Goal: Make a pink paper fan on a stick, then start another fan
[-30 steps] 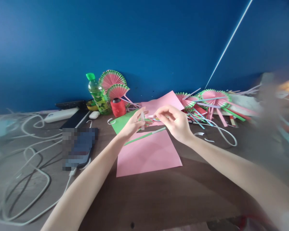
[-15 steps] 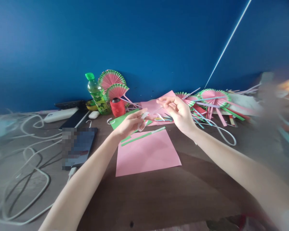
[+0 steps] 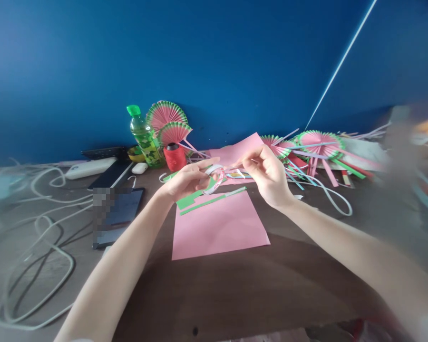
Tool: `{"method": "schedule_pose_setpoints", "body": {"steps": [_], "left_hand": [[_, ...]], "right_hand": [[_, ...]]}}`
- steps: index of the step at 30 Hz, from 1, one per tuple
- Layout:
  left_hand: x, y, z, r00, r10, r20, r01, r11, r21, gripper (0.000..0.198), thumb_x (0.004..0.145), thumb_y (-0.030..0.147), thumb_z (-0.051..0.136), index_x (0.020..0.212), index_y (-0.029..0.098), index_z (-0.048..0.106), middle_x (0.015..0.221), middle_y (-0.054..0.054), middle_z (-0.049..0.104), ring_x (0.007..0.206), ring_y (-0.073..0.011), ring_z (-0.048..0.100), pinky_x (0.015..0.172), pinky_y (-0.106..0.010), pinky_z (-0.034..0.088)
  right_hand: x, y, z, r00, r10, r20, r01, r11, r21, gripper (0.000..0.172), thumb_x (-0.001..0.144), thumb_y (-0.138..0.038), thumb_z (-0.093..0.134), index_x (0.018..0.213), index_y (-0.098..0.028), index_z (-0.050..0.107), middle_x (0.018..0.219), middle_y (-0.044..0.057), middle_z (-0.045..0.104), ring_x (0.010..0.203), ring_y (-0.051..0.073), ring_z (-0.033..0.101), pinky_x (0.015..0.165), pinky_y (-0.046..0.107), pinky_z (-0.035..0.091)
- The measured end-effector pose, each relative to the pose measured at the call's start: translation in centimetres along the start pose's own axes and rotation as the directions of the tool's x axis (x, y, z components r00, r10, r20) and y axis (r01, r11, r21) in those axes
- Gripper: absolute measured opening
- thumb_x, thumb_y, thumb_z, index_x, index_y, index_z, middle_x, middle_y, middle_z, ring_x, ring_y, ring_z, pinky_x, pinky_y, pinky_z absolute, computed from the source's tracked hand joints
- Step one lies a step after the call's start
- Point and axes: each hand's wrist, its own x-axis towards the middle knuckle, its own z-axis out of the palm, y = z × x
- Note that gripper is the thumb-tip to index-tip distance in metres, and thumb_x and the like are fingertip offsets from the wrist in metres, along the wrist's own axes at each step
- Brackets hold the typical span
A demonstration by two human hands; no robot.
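My left hand (image 3: 189,179) is closed on a roll of tape (image 3: 214,183), a pale ring with red print, held on edge above the papers. Just to its right, my right hand (image 3: 266,173) is in a pinch with the fingertips close to the roll; whatever is between them is too small to make out. Below both hands a pink sheet of paper (image 3: 221,228) lies flat on the table. A narrow green paper strip (image 3: 212,201) with a pale end rests along its top edge, beside a larger green paper piece (image 3: 189,200).
Pink and green folded paper fans (image 3: 167,115) lean by a green-capped bottle (image 3: 143,137) and a red container (image 3: 175,156). More fans (image 3: 320,143) and paper strips lie at the right. A phone (image 3: 119,213) and white cables (image 3: 69,270) are on the left.
My right hand has lowered slightly and its fingers have closed tighter. The tape roll has turned so that more of its ring shows. A small white scrap now shows beside my right wrist.
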Motion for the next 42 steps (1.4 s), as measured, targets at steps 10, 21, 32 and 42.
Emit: {"method": "schedule_pose_setpoints", "body": {"steps": [10, 21, 32, 42], "left_hand": [[-0.9, -0.4, -3.8, 0.949, 0.028, -0.315, 0.232, 0.619, 0.751, 0.061, 0.077, 0.02, 0.04, 0.136, 0.013, 0.028, 0.092, -0.007, 0.064, 0.055, -0.0105, 0.053, 0.057, -0.024, 0.039], [-0.8, -0.3, -3.2, 0.964, 0.014, -0.267, 0.267, 0.039, 0.963, 0.034, 0.075, 0.03, 0.048, 0.104, 0.02, 0.063, 0.109, -0.009, 0.059, 0.102, -0.0251, 0.054, 0.091, -0.039, 0.037], [-0.8, 1.2, -1.3, 0.984, -0.17, -0.048, 0.132, 0.529, 0.838, 0.022, 0.074, 0.035, 0.051, 0.079, 0.018, 0.063, 0.082, -0.002, 0.067, 0.08, -0.0163, 0.06, 0.071, -0.024, 0.042], [-0.8, 0.8, -2.3, 0.914, -0.404, -0.033, 0.234, 0.46, 0.857, 0.016, 0.067, 0.029, 0.057, 0.073, 0.018, 0.067, 0.074, -0.001, 0.068, 0.075, -0.0157, 0.061, 0.068, -0.023, 0.042]], "right_hand": [[1.7, -0.1, -1.6, 0.985, 0.153, -0.075, -0.136, 0.971, 0.196, 0.012, 0.083, -0.031, 0.054, 0.082, -0.024, 0.045, 0.078, -0.002, 0.057, 0.078, 0.014, 0.064, 0.073, 0.033, 0.052], [0.6, 2.4, 0.0, 0.834, 0.545, 0.087, -0.541, 0.774, 0.329, 0.017, 0.077, -0.028, 0.06, 0.073, -0.019, 0.046, 0.08, -0.002, 0.059, 0.067, 0.012, 0.065, 0.075, 0.036, 0.053], [-0.4, 3.3, 1.4, 0.8, 0.589, 0.112, -0.571, 0.692, 0.441, 0.018, 0.075, -0.027, 0.061, 0.072, -0.019, 0.046, 0.088, -0.001, 0.062, 0.076, 0.014, 0.067, 0.084, 0.038, 0.051], [-0.9, 5.0, 1.5, 0.727, 0.678, 0.107, -0.686, 0.721, 0.095, 0.025, 0.063, -0.034, 0.071, 0.067, -0.016, 0.054, 0.069, 0.003, 0.063, 0.069, 0.017, 0.065, 0.062, 0.031, 0.051]]}}
